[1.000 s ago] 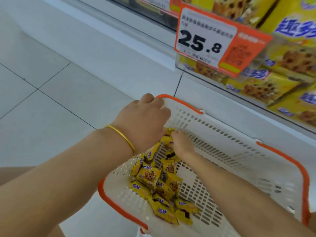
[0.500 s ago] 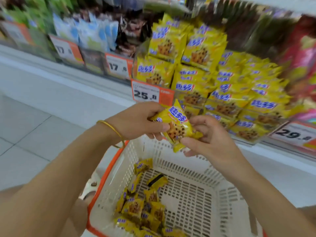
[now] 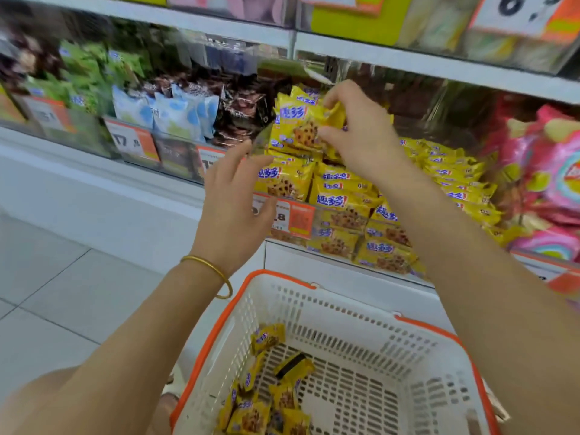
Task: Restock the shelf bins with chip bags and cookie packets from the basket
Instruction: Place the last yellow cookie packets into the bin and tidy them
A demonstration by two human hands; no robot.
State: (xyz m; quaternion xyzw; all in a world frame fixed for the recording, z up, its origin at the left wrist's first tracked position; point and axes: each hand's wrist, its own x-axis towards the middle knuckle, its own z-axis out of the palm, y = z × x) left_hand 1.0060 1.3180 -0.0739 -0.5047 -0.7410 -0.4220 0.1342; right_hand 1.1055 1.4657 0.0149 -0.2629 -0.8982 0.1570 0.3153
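Packet pinched by right hand between pile and upper shelf.

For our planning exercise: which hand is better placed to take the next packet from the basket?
Probably left: the left hand is open and empty, nearer the basket; the right hand grips a cookie packet at the bin.

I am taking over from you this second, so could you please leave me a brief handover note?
Right hand pinches one yellow cookie packet above the shelf pile of matching packets.
Left hand is open, holding nothing, in front of the orange price tag.
The basket sits below; loose packets lie in its near-left corner.
Done: one packet is up at the shelf. Left: set it on the pile, then move the remaining ones up.
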